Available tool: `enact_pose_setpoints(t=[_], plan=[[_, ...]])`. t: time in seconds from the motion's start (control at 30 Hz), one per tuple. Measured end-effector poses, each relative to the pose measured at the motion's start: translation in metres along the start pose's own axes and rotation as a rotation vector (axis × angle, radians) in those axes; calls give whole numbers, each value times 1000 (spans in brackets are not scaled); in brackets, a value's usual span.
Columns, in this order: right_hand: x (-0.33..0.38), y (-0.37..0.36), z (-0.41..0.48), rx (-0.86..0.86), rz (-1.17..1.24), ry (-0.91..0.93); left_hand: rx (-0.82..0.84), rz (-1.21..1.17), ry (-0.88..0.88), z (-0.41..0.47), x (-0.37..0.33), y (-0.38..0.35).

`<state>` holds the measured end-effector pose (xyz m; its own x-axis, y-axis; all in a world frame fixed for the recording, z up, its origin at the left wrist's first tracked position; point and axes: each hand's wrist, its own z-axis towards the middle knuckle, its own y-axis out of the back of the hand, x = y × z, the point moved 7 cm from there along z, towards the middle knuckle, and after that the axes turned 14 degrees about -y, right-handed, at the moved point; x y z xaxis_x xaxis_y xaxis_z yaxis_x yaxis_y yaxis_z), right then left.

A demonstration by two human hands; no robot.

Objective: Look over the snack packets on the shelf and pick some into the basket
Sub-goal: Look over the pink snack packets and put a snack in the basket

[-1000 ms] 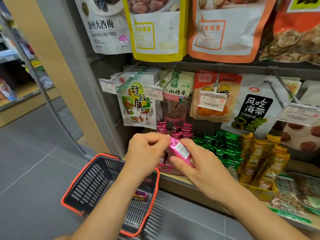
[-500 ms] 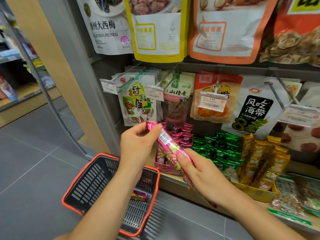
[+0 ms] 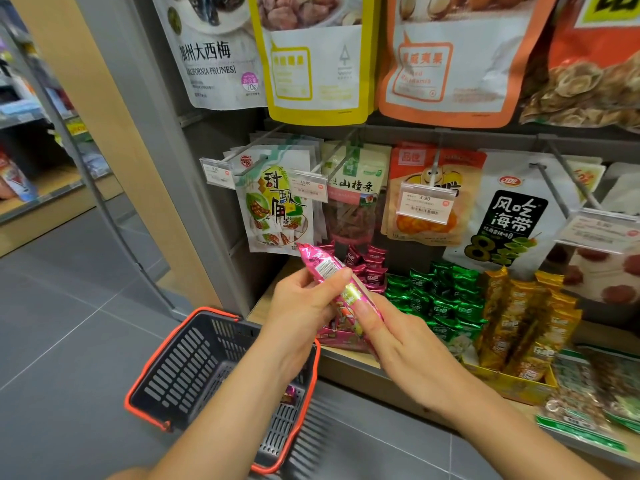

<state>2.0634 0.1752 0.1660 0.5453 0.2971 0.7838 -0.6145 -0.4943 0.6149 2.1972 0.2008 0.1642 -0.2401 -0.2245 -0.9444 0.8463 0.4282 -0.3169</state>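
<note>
Shop aisle, grey floor (image 3: pixel 69 323), snack shelf (image 3: pixel 346 362) ahead. Held tilted before the shelf edge, above the basket (image 3: pixel 187 368): pink foil packet (image 3: pixel 323 268). Pinched near its upper end by left grip (image 3: pixel 301 306), thumb across the label. Pinched lower down by right grip (image 3: pixel 405 344), fingers curled round it. Likely light, crinkly, slick, soft inside. Best taken across the flat middle, not by the sealed ends. Small wrapped sweet (image 3: pixel 289 398) lying in the basket.

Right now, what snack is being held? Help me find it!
Find the lowest shelf beside the orange-rimmed basket. In front of it, the left hand and right hand hold one long, shiny pink packet with a white label; the green packets and gold packets sit on the shelf.
</note>
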Motion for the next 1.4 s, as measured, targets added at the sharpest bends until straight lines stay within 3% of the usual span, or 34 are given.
enact_pose_setpoints(t=[0.2,0.37,0.53,0.73,0.83,1.07,1.3,1.4], plan=[[-2,-1,4,122,144,-48,76,35,-8,-2,1,-4],[9,22,15,25,339,-32,222,782,-317,-11,-12,-22],[3,34,9,-180,221,-13,233,1043,-435,-21,-11,-36],[-6,49,9,-323,297,-40,255,1118,-599,-23,-14,-47],[-18,70,11,-452,372,-109,308,1175,-589,-22,-8,-44],[-52,100,14,-563,577,-304,434,1230,-493,-19,0,-23],[-64,110,12,-552,771,-393,431,1112,-282,-11,-7,11],[-67,101,15,-384,881,-435,363,1028,-225,-5,-11,25]])
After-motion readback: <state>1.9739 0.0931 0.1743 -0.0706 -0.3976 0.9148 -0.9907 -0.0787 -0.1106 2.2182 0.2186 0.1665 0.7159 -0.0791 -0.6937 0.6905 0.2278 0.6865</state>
